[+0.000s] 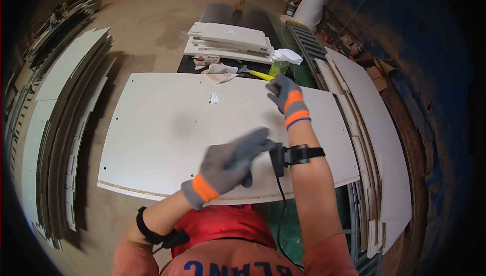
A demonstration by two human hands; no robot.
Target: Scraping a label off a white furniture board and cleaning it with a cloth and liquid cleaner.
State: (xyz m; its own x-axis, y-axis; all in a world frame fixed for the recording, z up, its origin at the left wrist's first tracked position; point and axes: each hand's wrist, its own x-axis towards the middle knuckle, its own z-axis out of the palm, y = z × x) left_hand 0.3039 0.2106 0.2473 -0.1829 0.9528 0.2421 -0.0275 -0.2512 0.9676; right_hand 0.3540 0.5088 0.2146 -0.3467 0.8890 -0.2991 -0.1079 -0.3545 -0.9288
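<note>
In the head view, a yellow-handled tool (260, 75) is seen at the far edge of the panel (202, 129), beside rags (220, 71); its handle end is met by the right hand (286, 95), fingers curled, a grip cannot be confirmed; over the panel, the left hand (225, 162) is held with fingers extended, thumb apart

Workshop or factory hall. Drilled panel (157, 109) across surface (217, 15); pale board stacks (71, 71) beyond left edge, more boards (382, 149) beyond right; roller conveyor (307, 40) along right edge; big white roll (310, 9), cartons (376, 77); wide floor (147, 13).
</note>
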